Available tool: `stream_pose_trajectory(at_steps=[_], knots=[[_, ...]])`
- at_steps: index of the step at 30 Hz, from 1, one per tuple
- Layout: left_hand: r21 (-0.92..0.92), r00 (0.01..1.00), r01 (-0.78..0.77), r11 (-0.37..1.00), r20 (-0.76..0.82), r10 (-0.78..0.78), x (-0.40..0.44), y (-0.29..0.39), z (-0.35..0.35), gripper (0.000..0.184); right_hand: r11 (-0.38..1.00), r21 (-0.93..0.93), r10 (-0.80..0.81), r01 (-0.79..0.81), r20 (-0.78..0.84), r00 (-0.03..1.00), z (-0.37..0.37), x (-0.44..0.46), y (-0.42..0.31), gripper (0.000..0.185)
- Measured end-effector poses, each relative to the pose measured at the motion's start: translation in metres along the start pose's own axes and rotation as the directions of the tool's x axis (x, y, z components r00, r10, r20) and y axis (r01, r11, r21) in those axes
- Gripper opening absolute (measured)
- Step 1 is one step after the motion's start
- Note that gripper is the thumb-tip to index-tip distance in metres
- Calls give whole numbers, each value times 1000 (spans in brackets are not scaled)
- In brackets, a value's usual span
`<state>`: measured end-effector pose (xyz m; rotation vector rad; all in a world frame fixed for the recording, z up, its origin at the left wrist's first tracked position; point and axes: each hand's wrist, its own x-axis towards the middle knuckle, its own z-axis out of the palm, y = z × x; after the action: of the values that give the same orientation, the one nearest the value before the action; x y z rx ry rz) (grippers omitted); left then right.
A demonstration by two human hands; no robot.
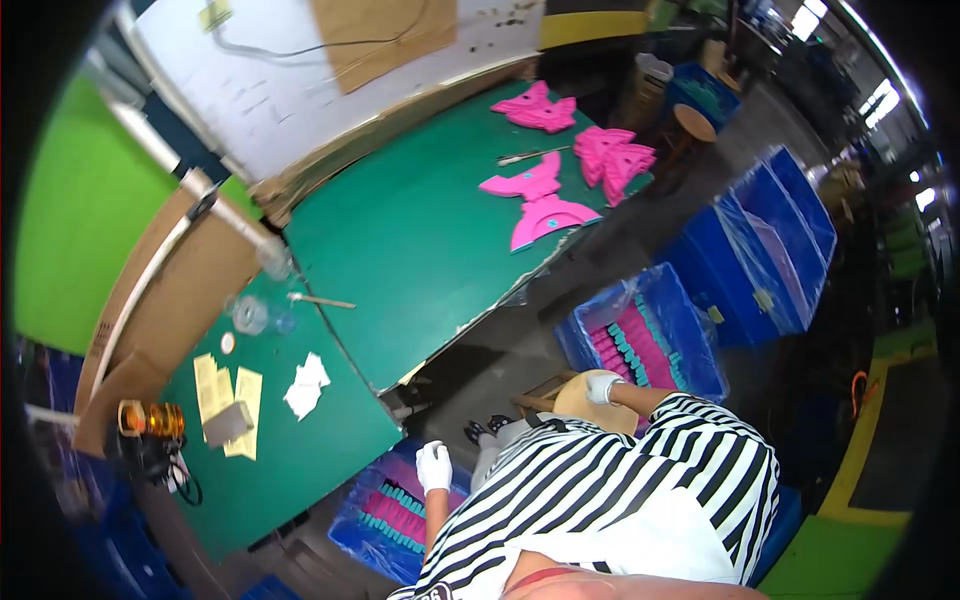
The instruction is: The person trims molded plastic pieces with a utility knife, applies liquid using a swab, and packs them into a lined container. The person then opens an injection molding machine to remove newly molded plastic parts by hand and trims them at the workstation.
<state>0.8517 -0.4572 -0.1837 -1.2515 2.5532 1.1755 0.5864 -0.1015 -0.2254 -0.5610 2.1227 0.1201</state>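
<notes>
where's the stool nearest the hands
In the head view, the stool sits right of centre, partly hidden by the right hand and beside a blue bin.

Your fisheye view bows the wall board [250,60] and fades to black at the corners. You get even light on the table [400,240], shadow on the floor [480,365], glare from bright patches [880,103] upper right.

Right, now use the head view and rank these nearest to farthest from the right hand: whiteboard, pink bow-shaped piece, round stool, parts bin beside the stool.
From the right hand:
1. Round stool: right at the hand.
2. Parts bin: beside the stool, upper right in view.
3. Pink bow-shaped piece: on the green table.
4. Whiteboard: behind the table.
</notes>
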Motion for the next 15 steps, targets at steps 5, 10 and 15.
stream_pose_trajectory(at_steps=[5, 10, 15], knots=[[-59, 946, -294, 954, 124, 299, 69, 54, 4, 21, 906, 416, 197, -74, -262, 945, 1, 17, 22, 35], [-205, 800, -484, 851, 289, 525, 122, 179, 1, 22, 777, 612, 348, -147, -223, 911, -15, 18, 38, 39], [-102, 658, -679, 727, 356, 664, 178, 304, 36, 19, 794, 581, 334, -178, -173, 926, -62, 64, 94, 44]])
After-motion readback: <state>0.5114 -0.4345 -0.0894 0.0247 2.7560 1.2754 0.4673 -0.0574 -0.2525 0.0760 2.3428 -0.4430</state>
